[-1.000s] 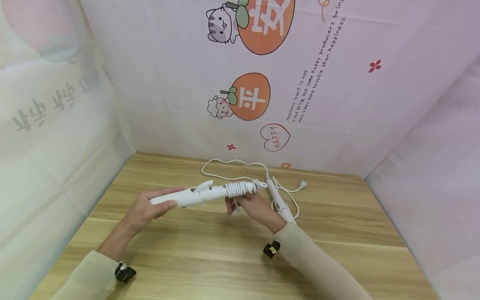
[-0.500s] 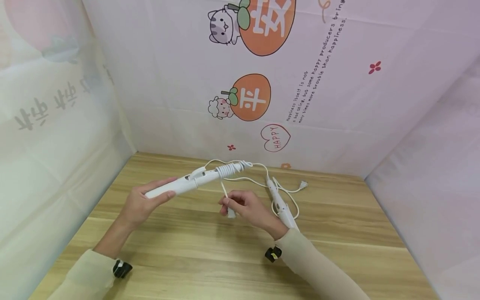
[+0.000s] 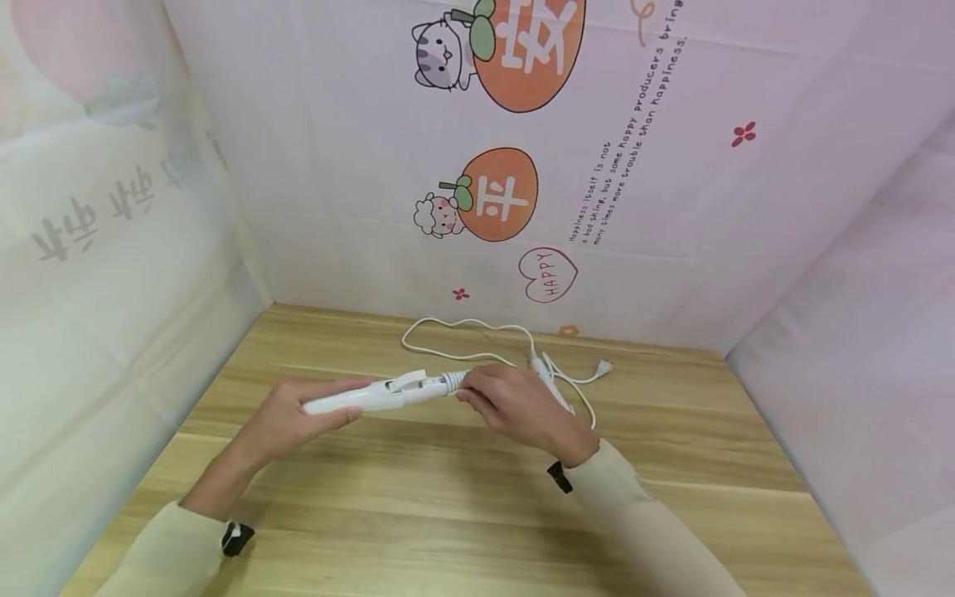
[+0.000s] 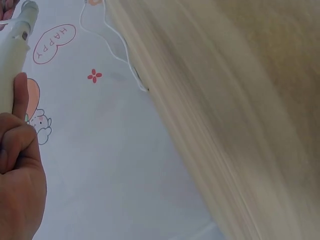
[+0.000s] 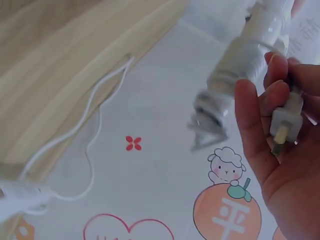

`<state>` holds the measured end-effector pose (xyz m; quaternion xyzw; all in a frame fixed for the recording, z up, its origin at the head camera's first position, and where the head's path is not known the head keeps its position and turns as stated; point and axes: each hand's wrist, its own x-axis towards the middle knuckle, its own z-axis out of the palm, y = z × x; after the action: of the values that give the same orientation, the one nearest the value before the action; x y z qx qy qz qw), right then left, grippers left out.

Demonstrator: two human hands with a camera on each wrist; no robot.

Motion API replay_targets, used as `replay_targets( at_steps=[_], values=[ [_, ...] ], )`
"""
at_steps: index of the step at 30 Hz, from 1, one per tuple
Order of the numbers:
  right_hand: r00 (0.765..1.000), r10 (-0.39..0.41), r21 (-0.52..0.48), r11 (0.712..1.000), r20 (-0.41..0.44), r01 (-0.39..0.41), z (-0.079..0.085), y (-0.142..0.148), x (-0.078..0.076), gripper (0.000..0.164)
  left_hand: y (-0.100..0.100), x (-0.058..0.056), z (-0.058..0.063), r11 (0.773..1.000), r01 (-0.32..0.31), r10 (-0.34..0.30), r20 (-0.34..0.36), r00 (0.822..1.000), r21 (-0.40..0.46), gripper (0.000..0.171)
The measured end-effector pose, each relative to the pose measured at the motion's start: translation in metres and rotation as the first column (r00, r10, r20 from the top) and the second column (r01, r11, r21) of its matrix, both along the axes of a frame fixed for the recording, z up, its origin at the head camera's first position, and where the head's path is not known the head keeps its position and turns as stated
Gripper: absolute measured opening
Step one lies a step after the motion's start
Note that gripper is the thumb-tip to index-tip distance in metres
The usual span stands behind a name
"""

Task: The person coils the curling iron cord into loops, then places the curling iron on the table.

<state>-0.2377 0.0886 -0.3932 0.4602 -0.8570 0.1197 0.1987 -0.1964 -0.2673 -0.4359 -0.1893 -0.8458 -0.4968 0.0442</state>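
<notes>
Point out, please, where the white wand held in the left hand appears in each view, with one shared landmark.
Head: the wand is below and left of centre.
Left wrist: the wand is at the upper left edge.
Right wrist: the wand, blurred, slants down from the top, right of centre.
Shared landmark: the HAPPY heart, cropped in the right wrist view.

The left sleeve (image 3: 167, 547) and the right sleeve (image 3: 645, 518) are both made of plain cream cloth and cut long, and at their ends are worn a small black left wrist camera (image 3: 239, 543), marked with a white patch (image 3: 233, 528), and a black right wrist camera (image 3: 559, 478).
</notes>
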Motion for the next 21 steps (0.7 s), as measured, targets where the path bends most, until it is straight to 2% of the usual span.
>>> replay_targets(
  at_steps=[5, 11, 14, 17, 21],
  values=[
    [0.995, 0.096, -0.021, 0.995, -0.004, -0.096, 0.006, 0.002, -0.007, 0.010, -0.004, 0.001, -0.003, 0.997, 0.070, -0.072, -0.032, 0.997, -0.042, 0.040],
    [0.972, 0.196, -0.050, 0.980, 0.131, -0.190, 0.006, 0.003, -0.017, 0.007, -0.010, 0.004, -0.002, 0.987, 0.157, -0.158, -0.022, 0.987, -0.027, 0.038],
    [0.943, 0.263, -0.083, 0.965, 0.202, -0.251, 0.002, 0.003, -0.021, 0.006, -0.011, 0.006, -0.002, 0.980, 0.199, -0.199, 0.005, 0.980, -0.006, 0.038],
    [0.913, 0.330, -0.115, 0.943, 0.239, -0.311, -0.004, 0.002, -0.025, 0.008, -0.012, 0.007, -0.004, 0.970, 0.243, -0.244, 0.027, 0.969, 0.026, 0.037],
    [0.864, 0.408, -0.183, 0.912, 0.296, -0.368, -0.011, 0.002, -0.029, 0.013, -0.013, 0.007, -0.011, 0.956, 0.283, -0.285, 0.012, 0.958, 0.081, 0.037]
  ],
)
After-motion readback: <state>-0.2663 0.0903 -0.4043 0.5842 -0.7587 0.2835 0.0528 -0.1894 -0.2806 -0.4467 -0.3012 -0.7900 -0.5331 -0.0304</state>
